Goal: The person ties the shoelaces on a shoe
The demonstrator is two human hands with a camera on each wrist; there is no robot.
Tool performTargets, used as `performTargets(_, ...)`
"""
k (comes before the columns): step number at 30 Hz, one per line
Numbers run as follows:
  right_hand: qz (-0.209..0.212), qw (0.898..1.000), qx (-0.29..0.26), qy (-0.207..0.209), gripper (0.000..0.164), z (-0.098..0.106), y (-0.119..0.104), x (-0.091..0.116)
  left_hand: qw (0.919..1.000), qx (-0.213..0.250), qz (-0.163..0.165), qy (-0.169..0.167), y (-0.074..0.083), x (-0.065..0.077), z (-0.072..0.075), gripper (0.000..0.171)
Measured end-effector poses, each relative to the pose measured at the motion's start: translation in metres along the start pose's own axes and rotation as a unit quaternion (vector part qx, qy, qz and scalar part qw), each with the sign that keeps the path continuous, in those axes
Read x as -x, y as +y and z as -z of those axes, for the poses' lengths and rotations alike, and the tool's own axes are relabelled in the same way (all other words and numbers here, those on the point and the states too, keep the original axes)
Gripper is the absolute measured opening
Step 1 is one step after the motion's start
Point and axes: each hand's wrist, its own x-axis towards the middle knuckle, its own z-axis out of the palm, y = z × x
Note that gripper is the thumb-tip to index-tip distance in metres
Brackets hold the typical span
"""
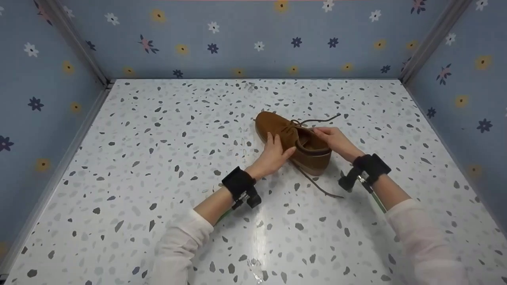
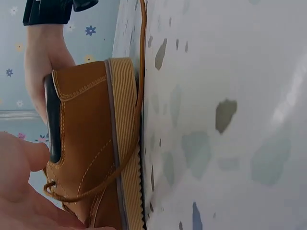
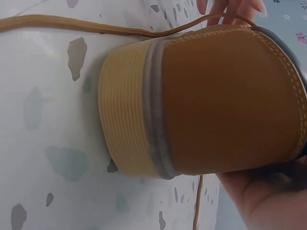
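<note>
A brown low lace-up shoe (image 1: 273,122) rests sole-down on the table, its toe pointing to the far left in the head view. My left hand (image 1: 271,156) lies against the near side of its front, fingers extended over the upper and thumb spread toward the collar. With my right hand (image 1: 336,140) I grip the collar's far edge near the heel. The dark collar lining (image 2: 53,120) and pale ribbed sole (image 3: 124,110) show up close in the wrist views. One loose lace end (image 1: 323,120) stretches away on the far side; another lace end (image 1: 317,185) trails toward me.
The white speckled table (image 1: 158,166) is bordered by blue flowered panels (image 1: 253,35) at the back and both sides. Black wrist straps with cameras (image 1: 241,186) sit on both forearms, close above the tabletop.
</note>
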Motion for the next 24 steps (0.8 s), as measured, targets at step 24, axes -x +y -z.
performTargets(24,0.034,0.998,0.03,0.054,0.034,-0.026,-0.01,0.011,0.9999,0.007,-0.015,-0.002,-0.013,-0.006,0.007,0.072)
